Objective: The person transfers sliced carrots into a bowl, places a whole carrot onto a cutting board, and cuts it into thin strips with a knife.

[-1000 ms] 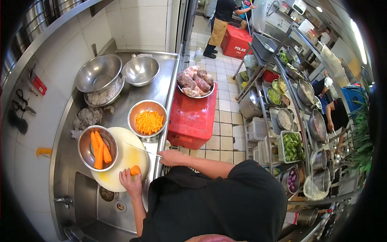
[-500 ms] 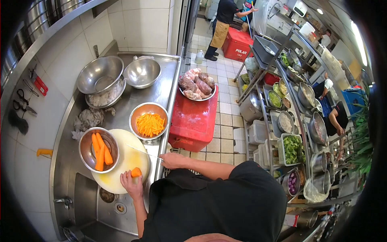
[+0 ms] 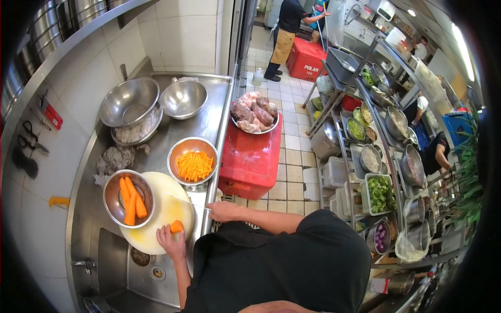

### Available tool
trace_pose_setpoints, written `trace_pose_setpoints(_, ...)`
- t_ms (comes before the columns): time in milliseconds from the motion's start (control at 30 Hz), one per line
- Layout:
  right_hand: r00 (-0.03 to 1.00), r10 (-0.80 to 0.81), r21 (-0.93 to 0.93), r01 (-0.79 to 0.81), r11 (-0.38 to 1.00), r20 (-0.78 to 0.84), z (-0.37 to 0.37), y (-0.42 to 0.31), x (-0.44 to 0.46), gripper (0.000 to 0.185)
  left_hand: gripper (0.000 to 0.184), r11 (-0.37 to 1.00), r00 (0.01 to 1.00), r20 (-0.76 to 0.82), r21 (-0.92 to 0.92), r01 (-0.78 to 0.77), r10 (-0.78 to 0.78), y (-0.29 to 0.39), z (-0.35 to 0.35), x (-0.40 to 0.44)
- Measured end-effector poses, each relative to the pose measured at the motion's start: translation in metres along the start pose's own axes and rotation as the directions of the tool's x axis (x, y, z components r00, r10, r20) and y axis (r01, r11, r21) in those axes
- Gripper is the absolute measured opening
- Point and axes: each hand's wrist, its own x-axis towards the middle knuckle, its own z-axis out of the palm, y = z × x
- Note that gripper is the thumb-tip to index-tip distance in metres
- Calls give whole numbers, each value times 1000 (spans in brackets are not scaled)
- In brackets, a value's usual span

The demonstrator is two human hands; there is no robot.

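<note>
Knife [image 3: 185,200] in right hand [image 3: 224,211]

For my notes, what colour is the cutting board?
Cream cutting board, with yellow patches; best seen in head view.

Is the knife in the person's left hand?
No, the right hand grips the knife, while the left hand holds a carrot piece.

My steel counter [image 3: 162,151] bears a round cutting board [image 3: 166,213]; beyond the board stand a carrot-strip bowl [image 3: 193,143] and a plain steel bowl [image 3: 183,98].
</note>
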Motion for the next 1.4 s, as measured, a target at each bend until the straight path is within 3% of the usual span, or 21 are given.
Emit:
trace_pose_setpoints(333, 999, 17, -2, -17, 1000, 35, -13, -6, -4, 47, 62, 1000, 1000, -6, -4, -7, 7, 0, -1, 2)
trace_pose_setpoints(433, 1000, 5, 22, -5, 1000, -6, -2, 2, 4, 44, 59, 980, 989, -97, 171, -98, 116, 22, -14, 10)
trace_pose_setpoints(533, 1000, -3, 29, 3, 1000, 10, -7, 4, 5, 42, 52, 988, 983, -107, 36, -149, 152, 63, -28, 43)
trace_pose_setpoints(567, 1000, 15, 66, -16, 998, 26, -8, 3, 3, 40, 36, 977, 978, -88, -85, -197, 190, 91, -41, 66)
trace_pose_setpoints(633, 1000, -12, 42, 13, 999, -10, -3, 8, 6, 40, 27, 935, 963, -47, -232, -269, 265, 147, -68, 110)
trace_pose_setpoints(667, 997, -60, 17, 61, 998, -56, 3, 13, 10, 40, 23, 909, 955, -42, -295, -294, 295, 169, -77, 127)
trace_pose_setpoints(767, 999, -5, 37, 6, 999, -31, 6, 9, 12, 37, 17, 739, 861, -160, -454, -498, 483, 218, -81, 165)
trace_pose_setpoints(833, 995, -92, -25, 91, 995, -34, 12, 12, 15, 37, 22, 627, 818, 37, -662, -410, 574, 265, -70, 181)
trace_pose_setpoints(900, 993, -113, -54, 111, 992, -36, 18, 20, 16, 37, 37, 519, 640, 250, -810, -273, 727, 336, -88, 185)
trace_pose_setpoints(933, 994, -106, -53, 104, 993, -36, 18, 20, 14, 37, 45, 419, 502, 279, -889, -187, 818, 372, -102, 181)
trace_pose_setpoints(1000, 994, -105, -57, 104, 993, -12, 20, 15, 20, 37, 60, 230, 147, 232, -973, 27, 962, 427, -130, 172)
trace_pose_setpoints(1033, 995, -98, -51, 98, 994, -10, 21, 15, 19, 37, 69, 198, -21, 197, -975, 97, 980, 448, -146, 164)
trace_pose_setpoints(1067, 996, -91, -43, 91, 995, -12, 21, 14, 19, 37, 78, 260, -208, 242, -963, 65, 948, 464, -164, 165)
trace_pose_setpoints(1133, 997, -75, -18, 75, 997, -20, 20, 15, 16, 37, 88, 249, -370, 225, -968, 19, 901, 481, -178, 167)
trace_pose_setpoints(1233, 998, -57, 18, 58, 998, -35, 21, 14, 14, 37, 93, 308, -443, 259, -950, 42, 858, 486, -180, 174)
trace_pose_setpoints(1400, 999, -42, 44, 43, 998, -27, 25, 8, 15, 38, 99, 216, -490, 114, -964, 157, 864, 499, -172, 155)
